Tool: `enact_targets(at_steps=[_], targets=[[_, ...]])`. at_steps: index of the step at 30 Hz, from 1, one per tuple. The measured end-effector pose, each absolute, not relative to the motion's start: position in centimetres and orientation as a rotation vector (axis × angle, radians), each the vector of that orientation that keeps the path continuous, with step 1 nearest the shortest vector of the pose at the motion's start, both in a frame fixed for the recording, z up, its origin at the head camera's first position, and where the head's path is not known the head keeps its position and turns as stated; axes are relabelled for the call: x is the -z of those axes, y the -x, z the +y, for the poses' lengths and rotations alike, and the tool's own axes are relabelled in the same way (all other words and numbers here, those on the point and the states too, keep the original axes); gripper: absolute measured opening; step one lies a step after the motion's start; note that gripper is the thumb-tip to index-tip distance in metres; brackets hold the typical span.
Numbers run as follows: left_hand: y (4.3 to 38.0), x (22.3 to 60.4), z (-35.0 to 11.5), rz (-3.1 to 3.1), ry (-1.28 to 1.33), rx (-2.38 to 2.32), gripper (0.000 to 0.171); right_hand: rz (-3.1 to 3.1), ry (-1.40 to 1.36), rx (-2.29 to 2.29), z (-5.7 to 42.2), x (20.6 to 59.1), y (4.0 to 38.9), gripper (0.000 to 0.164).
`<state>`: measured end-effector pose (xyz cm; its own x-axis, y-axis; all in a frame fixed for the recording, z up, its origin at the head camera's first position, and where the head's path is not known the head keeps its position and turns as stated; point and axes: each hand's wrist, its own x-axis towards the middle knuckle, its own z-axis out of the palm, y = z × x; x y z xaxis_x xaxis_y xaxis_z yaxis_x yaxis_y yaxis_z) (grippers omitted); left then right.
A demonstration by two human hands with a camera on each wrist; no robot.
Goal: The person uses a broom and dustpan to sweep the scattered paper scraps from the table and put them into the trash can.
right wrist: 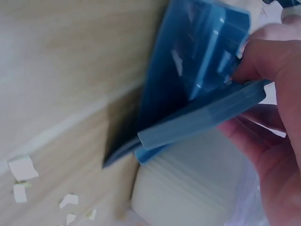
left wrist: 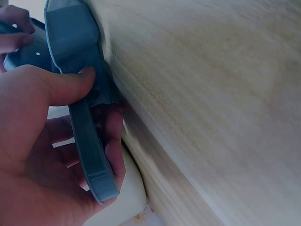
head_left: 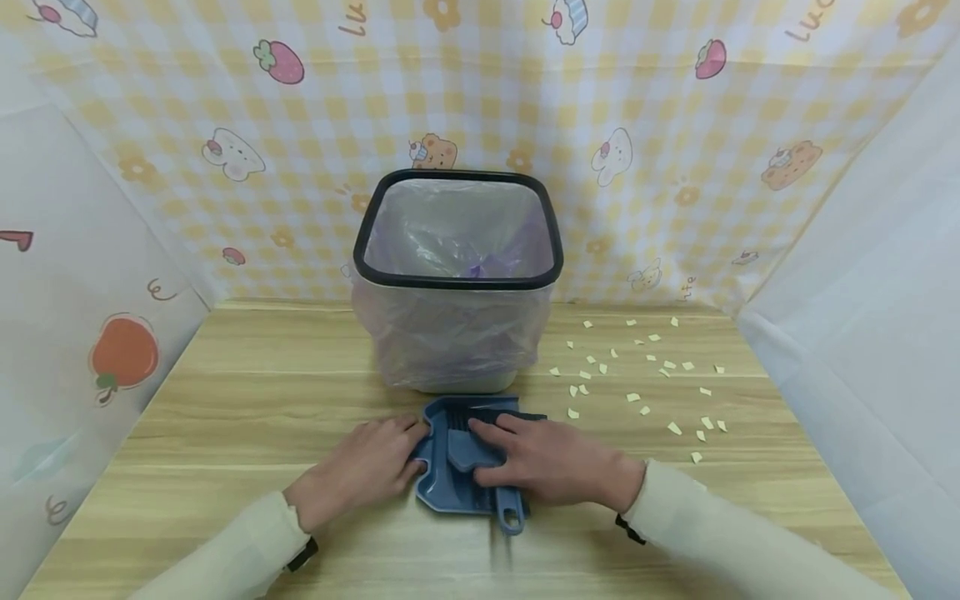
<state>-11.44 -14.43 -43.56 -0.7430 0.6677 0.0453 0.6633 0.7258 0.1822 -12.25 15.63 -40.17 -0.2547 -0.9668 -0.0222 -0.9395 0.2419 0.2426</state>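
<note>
A blue dustpan (head_left: 448,493) lies on the table in front of the bin. My left hand (head_left: 367,467) grips it at its left side; in the left wrist view the thumb presses on top of the dustpan (left wrist: 73,35) and the fingers curl around the handle part. A small blue hand brush (head_left: 468,450) with dark bristles rests over the dustpan, its looped handle end pointing toward me. My right hand (head_left: 555,458) holds this brush from the right. In the right wrist view, thumb and fingers pinch the brush (right wrist: 202,125), which lies partly across the pan.
A bin with a black rim (head_left: 457,283) and a translucent purple bag stands just behind the dustpan. Several small pale paper scraps (head_left: 633,397) lie scattered on the wooden table (head_left: 247,375) to the right. Printed cloth (head_left: 300,208) hangs behind, with white sheets at both sides.
</note>
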Motion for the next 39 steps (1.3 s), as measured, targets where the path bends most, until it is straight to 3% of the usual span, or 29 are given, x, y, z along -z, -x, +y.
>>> enact_targets(at_steps=[5,11,16,27,39], targets=[[11.5,43.6,-14.5,2.895,-1.122,-0.295,0.034,-2.398,-1.856,0.023,16.6,39.3,13.1,0.048],[11.6,43.6,-14.7,2.892,-1.127,-0.298,0.035,-2.451,-1.861,-0.298,17.9,38.4,14.3,0.045],[11.8,43.5,-14.8,2.879,-1.129,-0.305,0.035,-2.528,-1.829,-0.436,18.8,37.9,14.9,0.040],[12.0,43.4,-15.0,2.868,-1.173,-0.332,0.033,-2.397,-1.780,-0.782,20.9,36.7,16.3,0.054],[12.2,43.4,-15.0,2.851,-1.125,-0.341,0.034,-2.524,-1.604,-0.953,24.7,34.4,15.7,0.050]])
